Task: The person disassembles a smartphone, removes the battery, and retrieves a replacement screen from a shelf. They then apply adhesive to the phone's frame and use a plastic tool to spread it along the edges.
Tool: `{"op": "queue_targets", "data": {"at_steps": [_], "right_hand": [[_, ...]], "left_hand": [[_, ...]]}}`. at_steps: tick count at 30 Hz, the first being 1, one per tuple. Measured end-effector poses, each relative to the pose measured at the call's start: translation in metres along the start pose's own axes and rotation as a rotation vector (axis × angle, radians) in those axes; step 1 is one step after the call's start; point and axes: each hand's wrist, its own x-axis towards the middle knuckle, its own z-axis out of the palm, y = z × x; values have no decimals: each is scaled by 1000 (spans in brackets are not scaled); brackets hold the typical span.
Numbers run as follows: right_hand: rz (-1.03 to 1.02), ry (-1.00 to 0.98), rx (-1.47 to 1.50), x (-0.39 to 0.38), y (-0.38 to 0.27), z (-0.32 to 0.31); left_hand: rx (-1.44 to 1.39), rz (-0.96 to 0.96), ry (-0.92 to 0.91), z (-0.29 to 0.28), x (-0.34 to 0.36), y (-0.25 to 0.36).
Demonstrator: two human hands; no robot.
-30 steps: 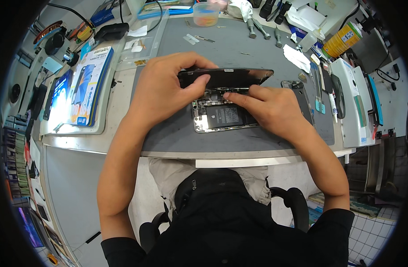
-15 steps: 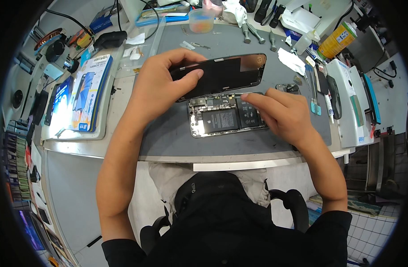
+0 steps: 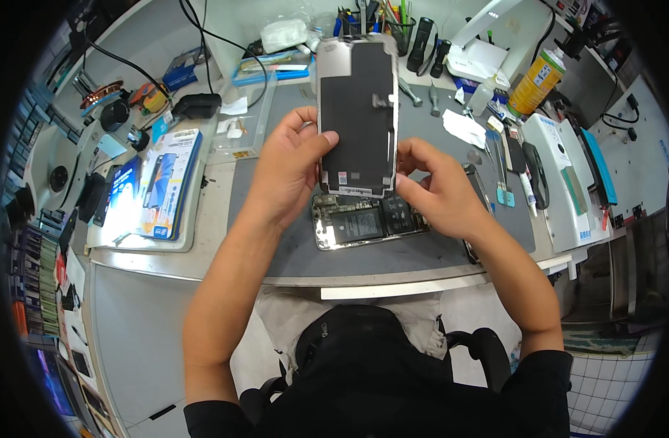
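A boxed item (image 3: 165, 184) is lying at the tabletop's (image 3: 203, 255) left edge. The left hand (image 3: 287, 171) is gripping the screen (image 3: 358, 117) by its left side, fingers clamped on it, thumb on the back. The screen is standing upright above the open phone (image 3: 364, 221), which is lying on the grey mat (image 3: 291, 252). The right hand (image 3: 440, 193) is pinching the screen's lower right edge, fingers closed on it. A yellow can (image 3: 537, 82) is standing far right
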Motion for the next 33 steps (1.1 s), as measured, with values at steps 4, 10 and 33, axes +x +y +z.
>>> {"op": "queue_targets", "data": {"at_steps": [4,10,33], "right_hand": [[-101,50,53,5,22,-5],[-42,98,90,4,2,-6],[-51,210,147,11,-5,-6]], "left_hand": [[132,54,12,-8,3,2],[184,134,-7,-10,3,0],[125,214,-130,1,13,-23]]}}
